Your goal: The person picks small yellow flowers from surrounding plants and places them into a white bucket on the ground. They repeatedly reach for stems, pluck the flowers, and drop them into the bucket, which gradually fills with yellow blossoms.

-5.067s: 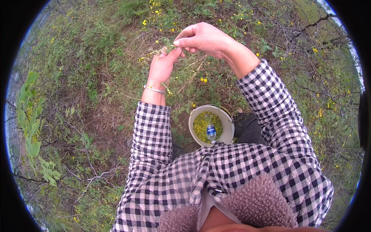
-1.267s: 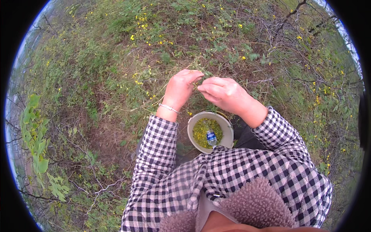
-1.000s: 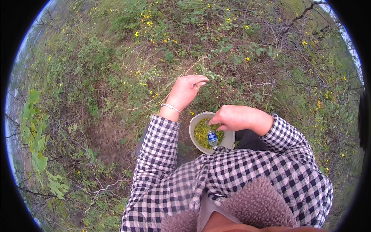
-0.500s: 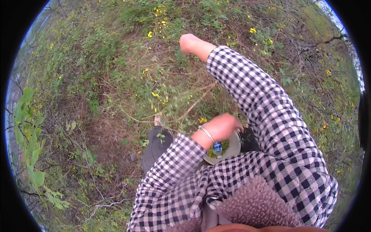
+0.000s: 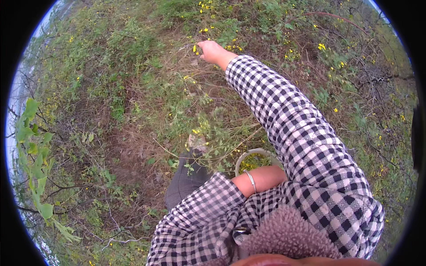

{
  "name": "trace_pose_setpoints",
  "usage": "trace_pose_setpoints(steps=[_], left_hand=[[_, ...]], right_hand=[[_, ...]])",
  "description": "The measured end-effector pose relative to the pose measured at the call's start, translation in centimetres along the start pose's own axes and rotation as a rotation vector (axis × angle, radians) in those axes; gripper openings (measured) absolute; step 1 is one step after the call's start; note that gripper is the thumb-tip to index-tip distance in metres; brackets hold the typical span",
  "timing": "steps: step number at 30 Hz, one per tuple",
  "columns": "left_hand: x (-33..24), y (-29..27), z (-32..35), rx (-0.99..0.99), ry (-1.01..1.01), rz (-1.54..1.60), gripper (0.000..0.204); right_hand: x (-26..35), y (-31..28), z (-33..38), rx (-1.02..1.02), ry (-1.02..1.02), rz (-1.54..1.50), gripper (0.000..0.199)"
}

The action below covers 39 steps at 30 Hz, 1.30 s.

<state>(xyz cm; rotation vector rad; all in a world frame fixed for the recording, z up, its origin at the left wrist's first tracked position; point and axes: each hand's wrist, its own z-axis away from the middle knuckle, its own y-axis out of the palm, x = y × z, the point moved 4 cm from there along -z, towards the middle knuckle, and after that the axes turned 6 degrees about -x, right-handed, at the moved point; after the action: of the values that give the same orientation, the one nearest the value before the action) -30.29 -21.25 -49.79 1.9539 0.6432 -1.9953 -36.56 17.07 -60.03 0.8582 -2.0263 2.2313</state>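
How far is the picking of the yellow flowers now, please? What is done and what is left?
Done: the pale bucket at the person's lap already holds yellow flowers, though the sleeve hides most of it. In hand: the right hand is stretched far out and touches a yellow flower in the weeds. The left hand is hidden under the right arm; only its forearm with a bracelet shows. Left: many yellow blooms stand unpicked around.

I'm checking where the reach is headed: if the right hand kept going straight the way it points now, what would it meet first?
Most likely the small yellow flower just beyond the fingertips of the right hand, then the tangle of green stems and dry grass behind it. Depth is hard to judge in this fisheye view.
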Motion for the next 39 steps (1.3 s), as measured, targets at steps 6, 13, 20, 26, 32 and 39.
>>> trace_pose_setpoints(steps=[6,13,20,26,32,39], left_hand=[[-2.0,-1.7,-2.8,0.074,-0.091,-0.16,0.028],[-10.9,-3.1,-8.7,0.015,-0.143,-0.133,0.029],[-13.8,-6.4,-10.5,-0.566,-0.361,1.328,0.033],[-6.7,-9.5,-7.4,-0.626,-0.37,1.454,0.038],[-3.8,-10.0,-5.5,-0.471,-0.457,1.466,0.027],[-3.0,-10.2,-4.8,-0.565,-0.407,1.459,0.02]], right_hand=[[3.1,-3.6,8.5,-0.207,-0.287,-0.241,0.029],[0.8,-23.9,24.3,-0.443,-0.277,-0.443,0.029],[0.2,-37.2,34.7,-0.539,-0.133,-0.454,0.03],[5.3,-29.7,35.2,-0.229,-0.3,-0.499,0.036],[6.6,-27.0,36.0,-0.183,-0.374,-0.461,0.033],[5.8,-27.5,37.8,-0.485,-0.298,-0.363,0.038]])
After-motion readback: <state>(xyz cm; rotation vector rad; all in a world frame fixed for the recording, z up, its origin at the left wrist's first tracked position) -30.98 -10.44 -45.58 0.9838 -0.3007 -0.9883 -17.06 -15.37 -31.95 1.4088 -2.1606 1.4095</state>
